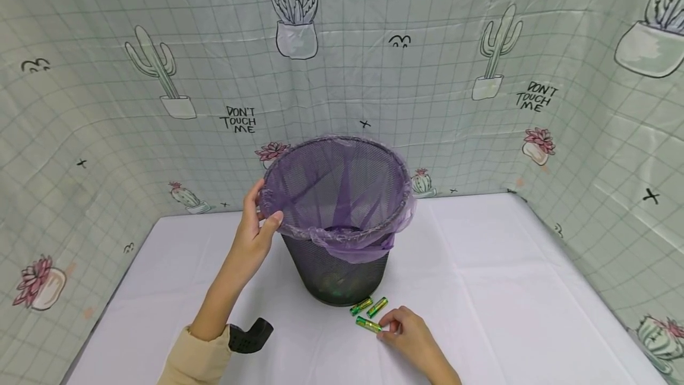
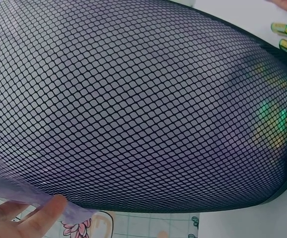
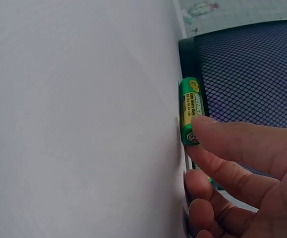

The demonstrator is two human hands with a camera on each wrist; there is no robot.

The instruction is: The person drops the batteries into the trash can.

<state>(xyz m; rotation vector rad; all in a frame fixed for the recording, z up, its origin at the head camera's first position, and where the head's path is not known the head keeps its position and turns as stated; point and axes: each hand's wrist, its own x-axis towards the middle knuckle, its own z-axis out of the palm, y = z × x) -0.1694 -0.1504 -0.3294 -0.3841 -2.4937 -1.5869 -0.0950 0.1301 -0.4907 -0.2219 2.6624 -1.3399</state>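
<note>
A black mesh wastebasket [image 1: 342, 272] stands upright on the table, lined with a purple plastic bag [image 1: 352, 248] folded over its rim. My left hand [image 1: 257, 227] grips the rim at the left, thumb on the bag. In front of the basket lie three green and gold batteries. My right hand [image 1: 408, 334] pinches the end of the nearest battery [image 1: 369, 324] between thumb and finger. Two other batteries, one at the left [image 1: 361, 306] and one at the right [image 1: 377, 307], lie by the base. Blurred green and gold shapes [image 2: 274, 119] show through the mesh at the bottom.
A white cloth [image 1: 470, 278] covers the table. Behind and at both sides hangs a pale green curtain [image 1: 342, 88] with cactus prints. A black strap piece [image 1: 251, 335] sticks out from the left wrist, beside the beige sleeve [image 1: 198, 358].
</note>
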